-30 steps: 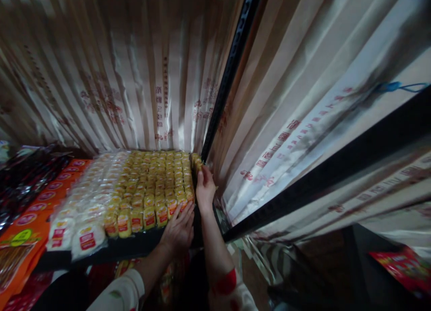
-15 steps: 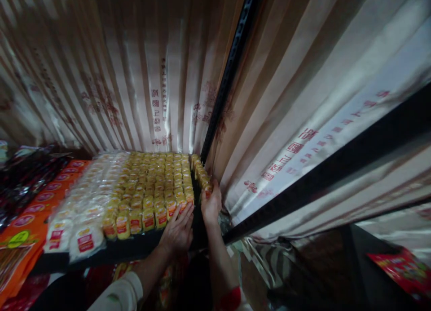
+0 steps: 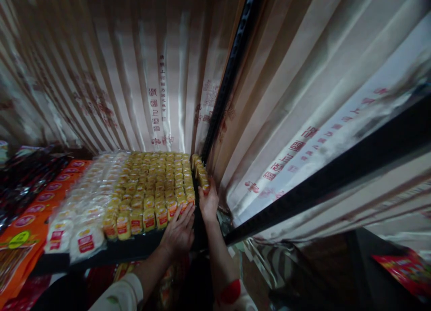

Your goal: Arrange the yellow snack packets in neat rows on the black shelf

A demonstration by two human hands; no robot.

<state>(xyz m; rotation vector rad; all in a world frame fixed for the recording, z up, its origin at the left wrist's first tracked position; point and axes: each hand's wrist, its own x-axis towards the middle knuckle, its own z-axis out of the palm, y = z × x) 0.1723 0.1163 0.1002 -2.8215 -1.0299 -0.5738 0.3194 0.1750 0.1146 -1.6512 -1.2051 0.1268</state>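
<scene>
Rows of small yellow snack packs [image 3: 153, 180] with red-and-white labels stand in a block on a dark shelf [image 3: 134, 248]. My left hand [image 3: 179, 228] lies with fingers stretched against the front of this block at its right end. One separate row of the same yellow packs [image 3: 201, 171] stands slightly apart at the far right, by the shelf post. Around the near end of that row, my right hand [image 3: 209, 204] is closed; its thumb faces the gap and the other fingers are partly hidden.
White packs in clear wrap [image 3: 85, 239] adjoin the block on the left, followed by orange packets [image 3: 40, 212] and dark shiny ones [image 3: 25, 180]. A black post [image 3: 232, 64] and a black rail [image 3: 323, 167] frame pleated printed curtains [image 3: 134, 77]. A red packet [image 3: 404, 268] lies at lower right.
My right hand has shifted slightly left and up at the end of the separate row, which now sits a bit closer to the block. My left hand stays against the block.
</scene>
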